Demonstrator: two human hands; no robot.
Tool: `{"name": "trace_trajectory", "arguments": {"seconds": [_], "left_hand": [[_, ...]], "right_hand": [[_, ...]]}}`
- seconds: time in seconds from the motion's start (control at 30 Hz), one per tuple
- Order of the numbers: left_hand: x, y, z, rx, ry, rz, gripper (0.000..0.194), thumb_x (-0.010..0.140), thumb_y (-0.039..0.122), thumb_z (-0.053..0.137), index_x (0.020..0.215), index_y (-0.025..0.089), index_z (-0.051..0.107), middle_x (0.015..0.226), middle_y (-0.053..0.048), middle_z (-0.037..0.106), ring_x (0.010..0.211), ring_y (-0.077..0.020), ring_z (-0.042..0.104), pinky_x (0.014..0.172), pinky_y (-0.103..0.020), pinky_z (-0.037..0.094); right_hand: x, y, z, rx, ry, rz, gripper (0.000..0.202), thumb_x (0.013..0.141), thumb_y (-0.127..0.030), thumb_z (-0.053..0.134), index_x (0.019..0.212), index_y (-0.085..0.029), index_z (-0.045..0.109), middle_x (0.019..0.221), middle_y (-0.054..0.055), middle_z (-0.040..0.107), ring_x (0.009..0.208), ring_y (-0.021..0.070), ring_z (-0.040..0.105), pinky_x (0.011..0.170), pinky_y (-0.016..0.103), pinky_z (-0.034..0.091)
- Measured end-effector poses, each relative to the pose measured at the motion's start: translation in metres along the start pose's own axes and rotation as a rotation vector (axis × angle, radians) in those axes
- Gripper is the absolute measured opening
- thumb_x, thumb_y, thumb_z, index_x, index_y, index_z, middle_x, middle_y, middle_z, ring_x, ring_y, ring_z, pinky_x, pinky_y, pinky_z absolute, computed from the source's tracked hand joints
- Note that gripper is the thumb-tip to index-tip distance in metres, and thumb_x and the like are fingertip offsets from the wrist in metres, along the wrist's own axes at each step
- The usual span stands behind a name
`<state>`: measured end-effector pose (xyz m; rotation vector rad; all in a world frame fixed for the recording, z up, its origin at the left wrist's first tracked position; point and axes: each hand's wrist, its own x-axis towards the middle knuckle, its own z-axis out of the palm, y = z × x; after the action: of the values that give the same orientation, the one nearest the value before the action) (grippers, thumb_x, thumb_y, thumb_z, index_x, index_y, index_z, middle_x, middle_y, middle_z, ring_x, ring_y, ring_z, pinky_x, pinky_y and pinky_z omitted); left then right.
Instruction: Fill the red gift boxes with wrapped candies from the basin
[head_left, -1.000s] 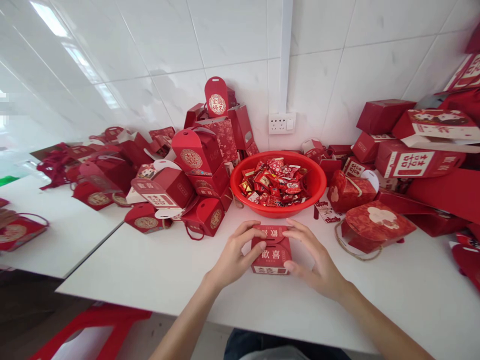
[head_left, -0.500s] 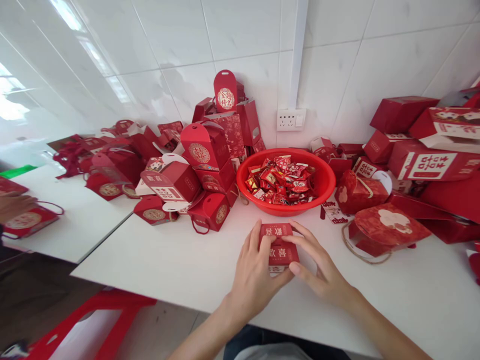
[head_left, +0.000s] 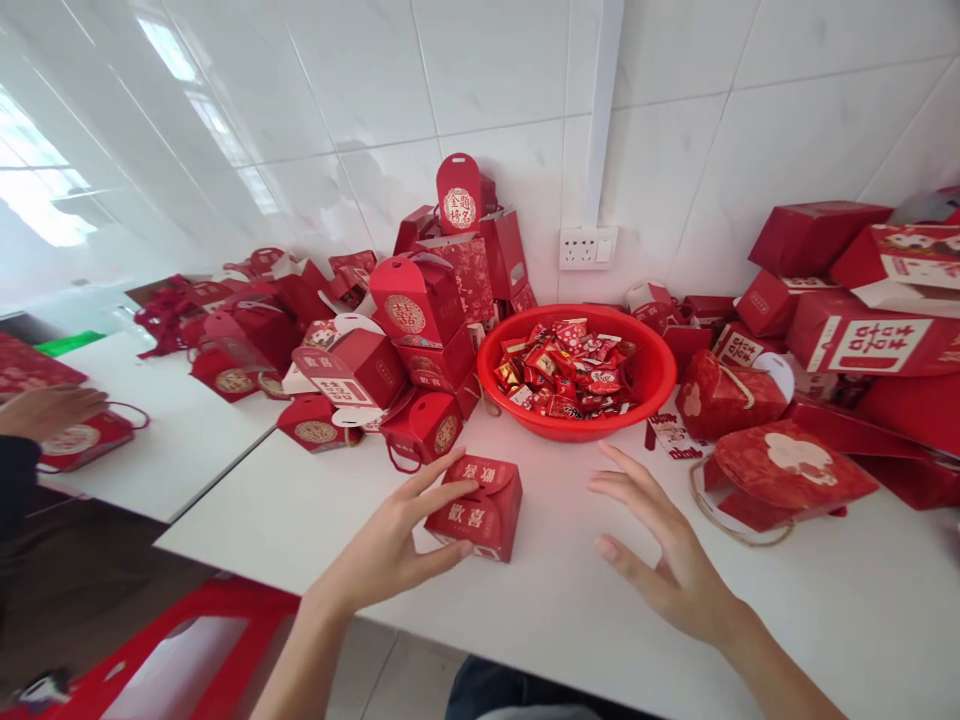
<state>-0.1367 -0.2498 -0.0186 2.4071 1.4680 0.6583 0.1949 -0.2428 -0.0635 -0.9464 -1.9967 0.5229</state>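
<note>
A small closed red gift box (head_left: pixel 480 512) with white characters on its lid sits on the white table (head_left: pixel 555 590) in front of me. My left hand (head_left: pixel 401 540) reaches round its left side, with fingers over the lid and the thumb at its front. To the right of the box, my right hand (head_left: pixel 660 555) is open and apart from it, fingers spread above the table. Behind both hands stands a red plastic basin (head_left: pixel 651 385) of wrapped candies (head_left: pixel 570 370).
Stacked red gift boxes (head_left: pixel 420 310) stand to the left of the basin. More boxes are piled at right, including one with a rope handle (head_left: pixel 795 470). Another person's hand (head_left: pixel 52 412) rests by a box at far left. A red stool (head_left: pixel 225 640) stands below.
The gift box has shifted left and turned slightly, my left hand moving with it. My right hand has let go and is now apart from the box.
</note>
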Motion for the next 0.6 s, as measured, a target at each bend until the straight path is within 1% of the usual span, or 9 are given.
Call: {"name": "trace_trajectory", "arguments": {"seconds": [0.03,0.1,0.2,0.27,0.33,0.4,0.47,0.53,0.6], "left_hand": [[-0.002,0.001,-0.002,0.016,-0.005,0.003,0.051,0.083,0.034,0.074,0.132,0.028,0.067,0.152,-0.015,0.054,0.131,-0.0341,0.061,0.105,-0.045,0.055],[-0.002,0.008,0.004,0.051,0.026,-0.021,0.051,0.080,0.038,0.077,0.128,0.025,0.068,0.150,-0.017,0.055,0.130,-0.0358,0.061,0.105,-0.048,0.054],[0.000,0.025,0.028,0.095,0.165,-0.126,0.046,0.076,0.052,0.079,0.108,0.020,0.068,0.147,-0.022,0.056,0.126,-0.0393,0.062,0.100,-0.054,0.055],[0.002,0.033,0.043,0.090,0.255,-0.175,0.036,0.080,0.050,0.074,0.097,0.020,0.063,0.144,-0.021,0.058,0.123,-0.0378,0.064,0.097,-0.053,0.056],[0.003,0.035,0.049,0.072,0.288,-0.180,0.028,0.083,0.044,0.072,0.093,0.021,0.060,0.142,-0.019,0.061,0.121,-0.0357,0.065,0.097,-0.052,0.056],[0.001,0.032,0.046,0.064,0.274,-0.158,0.023,0.082,0.040,0.072,0.094,0.023,0.062,0.141,-0.016,0.063,0.121,-0.0350,0.065,0.099,-0.052,0.055],[-0.004,0.025,0.038,0.080,0.253,-0.154,0.022,0.082,0.037,0.070,0.099,0.024,0.065,0.143,-0.014,0.062,0.123,-0.0352,0.064,0.100,-0.053,0.055],[-0.010,0.019,0.031,0.119,0.248,-0.197,0.027,0.083,0.038,0.069,0.107,0.025,0.068,0.149,-0.014,0.056,0.123,-0.0361,0.064,0.097,-0.053,0.056],[-0.017,0.015,0.028,0.151,0.238,-0.258,0.037,0.081,0.041,0.072,0.115,0.027,0.069,0.154,-0.015,0.050,0.124,-0.0375,0.064,0.094,-0.051,0.058]], "right_hand": [[0.000,0.000,-0.001,-0.017,0.009,-0.004,0.037,0.097,-0.037,0.060,0.132,-0.026,0.059,0.157,0.016,0.046,0.140,0.0322,0.052,0.107,0.045,0.052],[0.001,0.001,-0.004,-0.053,0.034,-0.008,0.035,0.097,-0.036,0.060,0.130,-0.026,0.059,0.157,0.016,0.046,0.139,0.0317,0.053,0.107,0.045,0.052],[0.002,0.003,-0.009,-0.103,0.082,0.010,0.033,0.097,-0.037,0.060,0.129,-0.028,0.060,0.157,0.013,0.047,0.138,0.0314,0.054,0.107,0.046,0.052],[0.000,0.006,-0.013,-0.125,0.122,0.038,0.032,0.097,-0.037,0.059,0.128,-0.029,0.061,0.157,0.012,0.047,0.133,0.0314,0.058,0.106,0.048,0.053],[-0.005,0.009,-0.016,-0.146,0.170,0.070,0.030,0.098,-0.038,0.058,0.126,-0.029,0.062,0.158,0.012,0.046,0.125,0.0309,0.063,0.101,0.049,0.056],[-0.013,0.013,-0.019,-0.169,0.222,0.105,0.029,0.098,-0.039,0.058,0.124,-0.029,0.064,0.157,0.013,0.047,0.120,0.0306,0.066,0.095,0.048,0.060],[-0.025,0.019,-0.020,-0.190,0.280,0.145,0.028,0.098,-0.040,0.058,0.122,-0.029,0.065,0.154,0.013,0.050,0.121,0.0312,0.066,0.090,0.046,0.062],[-0.041,0.027,-0.022,-0.209,0.336,0.183,0.027,0.097,-0.042,0.058,0.118,-0.028,0.068,0.149,0.012,0.056,0.120,0.0315,0.067,0.089,0.045,0.063],[-0.057,0.035,-0.023,-0.236,0.358,0.212,0.028,0.095,-0.045,0.060,0.115,-0.028,0.070,0.143,0.012,0.061,0.117,0.0322,0.068,0.089,0.046,0.064]]}}
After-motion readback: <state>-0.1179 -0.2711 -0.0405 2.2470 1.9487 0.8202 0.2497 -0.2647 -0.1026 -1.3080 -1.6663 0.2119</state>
